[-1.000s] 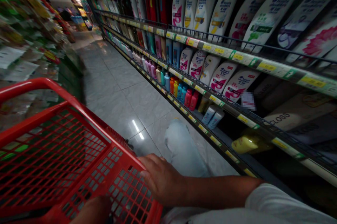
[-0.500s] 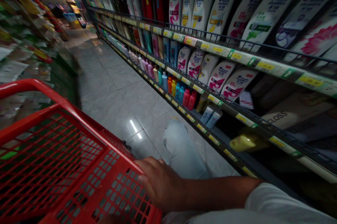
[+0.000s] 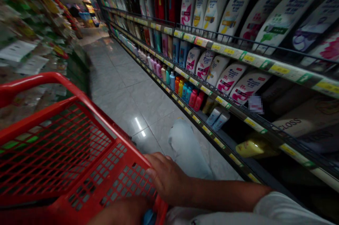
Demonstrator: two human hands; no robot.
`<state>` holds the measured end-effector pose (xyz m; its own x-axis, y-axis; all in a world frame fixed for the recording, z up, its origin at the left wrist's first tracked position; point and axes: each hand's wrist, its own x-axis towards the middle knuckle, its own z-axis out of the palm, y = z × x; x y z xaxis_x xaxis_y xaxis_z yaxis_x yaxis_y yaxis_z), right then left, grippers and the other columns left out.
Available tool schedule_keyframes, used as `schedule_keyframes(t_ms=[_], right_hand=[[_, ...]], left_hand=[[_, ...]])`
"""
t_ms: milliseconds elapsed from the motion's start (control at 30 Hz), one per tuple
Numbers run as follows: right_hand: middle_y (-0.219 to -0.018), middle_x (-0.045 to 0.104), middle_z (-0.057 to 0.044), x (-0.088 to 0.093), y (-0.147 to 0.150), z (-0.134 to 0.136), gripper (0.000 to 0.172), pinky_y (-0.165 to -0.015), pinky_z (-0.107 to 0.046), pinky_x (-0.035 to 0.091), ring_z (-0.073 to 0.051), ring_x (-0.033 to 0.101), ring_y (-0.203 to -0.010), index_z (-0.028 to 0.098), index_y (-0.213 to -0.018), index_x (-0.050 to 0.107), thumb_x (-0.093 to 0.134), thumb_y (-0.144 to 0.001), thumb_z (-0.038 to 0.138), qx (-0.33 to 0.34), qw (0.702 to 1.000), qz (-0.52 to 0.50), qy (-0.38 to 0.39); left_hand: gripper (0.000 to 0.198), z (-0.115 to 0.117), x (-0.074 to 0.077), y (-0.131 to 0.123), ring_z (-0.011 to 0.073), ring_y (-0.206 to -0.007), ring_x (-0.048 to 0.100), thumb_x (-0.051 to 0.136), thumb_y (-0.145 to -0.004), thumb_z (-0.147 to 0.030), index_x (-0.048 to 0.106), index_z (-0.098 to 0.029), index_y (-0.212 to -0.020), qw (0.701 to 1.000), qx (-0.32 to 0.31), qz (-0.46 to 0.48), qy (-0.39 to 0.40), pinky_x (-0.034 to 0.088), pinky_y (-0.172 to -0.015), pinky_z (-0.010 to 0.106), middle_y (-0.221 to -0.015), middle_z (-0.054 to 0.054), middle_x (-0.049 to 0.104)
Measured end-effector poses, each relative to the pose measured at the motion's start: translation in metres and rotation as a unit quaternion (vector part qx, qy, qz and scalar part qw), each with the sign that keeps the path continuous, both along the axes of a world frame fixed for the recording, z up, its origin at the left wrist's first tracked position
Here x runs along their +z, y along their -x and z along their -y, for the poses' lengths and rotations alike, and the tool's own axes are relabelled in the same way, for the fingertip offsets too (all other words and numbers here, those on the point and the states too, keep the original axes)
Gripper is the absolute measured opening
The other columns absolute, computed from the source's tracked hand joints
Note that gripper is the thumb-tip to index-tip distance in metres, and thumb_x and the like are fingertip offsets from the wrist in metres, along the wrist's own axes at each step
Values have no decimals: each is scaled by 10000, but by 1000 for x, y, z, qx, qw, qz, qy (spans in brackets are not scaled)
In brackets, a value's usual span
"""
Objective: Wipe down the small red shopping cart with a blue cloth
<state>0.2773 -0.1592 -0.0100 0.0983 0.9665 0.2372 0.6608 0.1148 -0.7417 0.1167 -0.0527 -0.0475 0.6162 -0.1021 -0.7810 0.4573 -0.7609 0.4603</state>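
Well, nearest first: right hand (image 3: 165, 179) sits on the near corner of the red plastic lattice shopping cart (image 3: 66, 154). Thumb is on the inside of the mesh, fingers wrapped over the rim & close together, so it's clamped on the cart. Left hand (image 3: 124, 212) is only a dim shape at the bottom edge, against the cart's near wall. Can't tell if its fingers are apart or closed, nor what the blue bit (image 3: 149, 217) beside it is. Cart fills the lower left, nothing visible inside.

Risks, as I judge them: only one sure grip, at a corner, so the cart could swing and clip the wire-fronted shelf rack (image 3: 238, 47) running v. near on the right. The pale-denim knee (image 3: 185, 147) is between cart and rack, close to the lowest shelf. A yellow bottle (image 3: 250, 147) lies on its side there, and a knock could send it off. Glossy grey floor tiles (image 3: 124, 87) show glare, prob. slick, so a foot may slip. Light is low.

Room: narrow shop aisle. Right rack has tall white shampoo bottles (image 3: 230, 10) up top, small coloured bottles (image 3: 185, 91) lower, yellow price tags (image 3: 227, 50) along the edges. On the left are blurred packed goods (image 3: 26, 41). The aisle runs to a lit far end (image 3: 84, 17).
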Motion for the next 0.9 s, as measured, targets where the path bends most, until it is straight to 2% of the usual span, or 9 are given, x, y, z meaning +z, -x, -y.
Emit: schedule_keyframes(t_ms=[200, 333, 467, 567, 667, 733, 800, 833, 900], right_hand=[[-1335, 630, -154, -14, 0, 8, 424, -1073, -481, 526, -251, 600, -1256, 182, -1452, 451, 321, -1052, 235, 0, 1000, 3, -11], [-1565, 437, -162, -4, 6, 12, 541, -1158, -563, 448, -293, 423, -1467, 242, -1583, 294, 375, -1049, 261, -10, 995, 60, -75], [-1682, 230, -138, 17, 26, 7, 860, -1179, -588, 413, -334, 273, -1546, 288, -1633, 142, 626, -947, 474, 138, 987, 40, -66], [-1650, 284, -148, 28, 38, -12, 846, -1141, -518, 470, -313, 394, -1487, 291, -1615, 216, 680, -913, 378, 219, 975, -1, -32], [-1437, 530, -101, 44, 45, -44, 607, -1013, -374, 558, -229, 629, -1239, 310, -1486, 468, 651, -912, 239, 270, 962, -17, 29], [-1253, 623, -79, 56, 54, -71, 442, -900, -340, 585, -211, 693, -1060, 296, -1339, 615, 643, -903, 229, 315, 944, 47, 89], [-1175, 646, -98, 65, 70, -102, 348, -854, -382, 586, -251, 706, -1003, 257, -1219, 694, 646, -876, 222, 361, 905, 172, 145], [-1176, 650, -118, 65, 82, -120, 337, -858, -422, 583, -286, 706, -1014, 236, -1181, 714, 661, -850, 215, 375, 880, 236, 169], [-1201, 658, -157, 56, 109, -156, 365, -889, -495, 569, -355, 697, -1057, 194, -1134, 742, 728, -769, 194, 372, 843, 324, 216]], left_hand=[[278, -12, 83, 1, 167, -806, 615, 601, -679, -262, 682, -200, -938, 950, 275, 143, 34, 490, -742, 249, -862, -29, 686], [263, 5, 96, 29, 175, -882, 600, 602, -750, -307, 622, -195, -987, 836, 488, 249, -37, 491, -827, 285, -945, 3, 662], [501, 37, 98, 46, 194, -940, 620, 587, -828, -493, 520, -194, -1224, 694, 644, 317, 59, 530, -876, 330, -1035, 38, 650], [772, 55, 102, 65, 240, -1120, 623, 623, -819, -591, 401, -192, -1441, 663, 663, 342, 67, 527, -979, 368, -1275, 100, 638], [738, 56, 107, 99, 276, -1197, 616, 660, -820, -606, 502, -222, -1431, 682, 631, 358, -99, 503, -1049, 413, -1346, 98, 648], [509, 44, 106, 125, 280, -1223, 607, 608, -888, -553, 641, -237, -1285, 623, 608, 398, -290, 455, -1116, 455, -1294, 79, 686], [390, 25, 99, 146, 283, -1314, 548, 555, -943, -462, 678, -221, -1224, 519, 583, 428, -456, 370, -1193, 488, -1344, 96, 655], [391, 15, 94, 154, 284, -1367, 506, 548, -952, -417, 657, -204, -1260, 478, 578, 433, -501, 339, -1217, 493, -1411, 117, 607], [443, -4, 82, 162, 275, -1450, 429, 543, -948, -318, 579, -176, -1367, 447, 586, 436, -517, 316, -1239, 474, -1537, 155, 480]])
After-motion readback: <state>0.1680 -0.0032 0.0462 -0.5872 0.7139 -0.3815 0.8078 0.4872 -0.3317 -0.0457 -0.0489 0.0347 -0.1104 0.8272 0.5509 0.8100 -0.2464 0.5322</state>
